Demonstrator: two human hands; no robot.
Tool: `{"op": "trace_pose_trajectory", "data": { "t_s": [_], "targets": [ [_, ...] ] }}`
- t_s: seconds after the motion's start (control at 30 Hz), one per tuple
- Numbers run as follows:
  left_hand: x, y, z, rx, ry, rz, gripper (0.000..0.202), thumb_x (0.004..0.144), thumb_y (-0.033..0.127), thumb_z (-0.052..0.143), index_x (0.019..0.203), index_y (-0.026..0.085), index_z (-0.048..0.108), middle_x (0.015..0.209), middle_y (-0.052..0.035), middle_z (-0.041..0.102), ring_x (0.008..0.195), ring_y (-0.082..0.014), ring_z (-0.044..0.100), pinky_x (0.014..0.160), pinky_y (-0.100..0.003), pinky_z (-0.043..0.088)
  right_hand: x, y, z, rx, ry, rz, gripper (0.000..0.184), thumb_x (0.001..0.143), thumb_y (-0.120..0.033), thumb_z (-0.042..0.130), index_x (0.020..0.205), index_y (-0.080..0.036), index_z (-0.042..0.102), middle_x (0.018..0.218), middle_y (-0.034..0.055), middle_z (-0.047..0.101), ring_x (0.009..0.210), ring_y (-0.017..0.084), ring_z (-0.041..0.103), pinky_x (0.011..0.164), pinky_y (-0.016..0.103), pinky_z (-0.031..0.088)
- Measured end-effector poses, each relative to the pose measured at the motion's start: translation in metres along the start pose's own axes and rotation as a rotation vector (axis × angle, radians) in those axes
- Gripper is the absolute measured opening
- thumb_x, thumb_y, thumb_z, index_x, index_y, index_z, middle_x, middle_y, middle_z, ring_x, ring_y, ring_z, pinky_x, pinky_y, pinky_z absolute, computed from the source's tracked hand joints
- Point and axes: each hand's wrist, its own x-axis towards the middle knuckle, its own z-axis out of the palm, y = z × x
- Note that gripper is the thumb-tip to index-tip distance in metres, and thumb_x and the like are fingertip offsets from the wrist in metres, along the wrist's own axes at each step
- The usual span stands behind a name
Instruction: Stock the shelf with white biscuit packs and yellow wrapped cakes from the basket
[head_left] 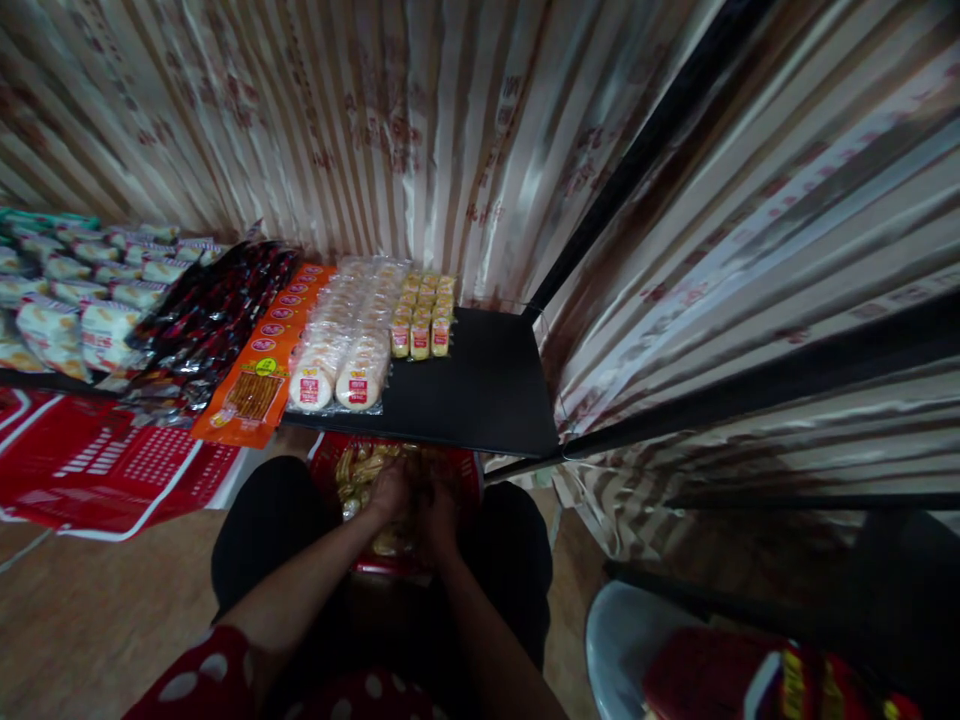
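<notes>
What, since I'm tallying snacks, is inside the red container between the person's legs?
Gold-coloured packets show inside the red container. The left hand and right hand reach in over them. Whatever lies beneath the hands and top packets is covered.

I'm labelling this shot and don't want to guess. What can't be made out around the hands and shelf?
All in the head view:
- Left hand: fingertips hidden among gold packets; grip unclear.
- Right hand: fingers lost in shadow and blur.
- Red container: far side hidden by the black shelf.
- White packets: row cut off by the left edge; lettering blurred.
- Pale tub: cut off by the bottom edge.
</notes>
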Motion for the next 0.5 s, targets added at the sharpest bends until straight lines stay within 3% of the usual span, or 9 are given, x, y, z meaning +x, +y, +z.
{"op": "trace_pose_trajectory", "data": {
  "t_s": [0.1,0.3,0.5],
  "targets": [
    [0.005,0.001,0.001,0.076,-0.023,-0.004,0.039,0.078,0.008,0.042,0.116,0.011,0.051,0.119,-0.0176,0.055,0.107,-0.0205,0.055,0.09,-0.03,0.041,0.003,0.0,-0.001,0.056,0.032,0.007,0.045,0.076,-0.005,0.04,0.115,-0.015,0.058,0.111,0.012,0.064,0.109,0.02,0.056,0.093,0.034,0.042],
    [0.012,-0.004,0.002,0.21,-0.114,0.027,0.048,0.077,0.004,0.041,0.124,0.012,0.047,0.127,-0.0144,0.052,0.117,-0.0181,0.048,0.097,-0.026,0.035,0.003,0.001,0.008,0.117,-0.078,0.083,0.032,0.076,-0.009,0.043,0.098,-0.012,0.066,0.098,0.0127,0.068,0.093,0.021,0.063,0.084,0.03,0.046],
    [0.007,0.003,0.0,0.338,-0.115,-0.017,0.032,0.078,0.009,0.042,0.105,0.011,0.059,0.119,-0.0172,0.054,0.109,-0.0242,0.053,0.091,-0.033,0.041,0.005,0.009,0.016,0.159,-0.043,0.12,0.029,0.072,-0.008,0.045,0.09,-0.011,0.068,0.093,0.0129,0.069,0.09,0.022,0.064,0.085,0.029,0.045]
  ]
}}
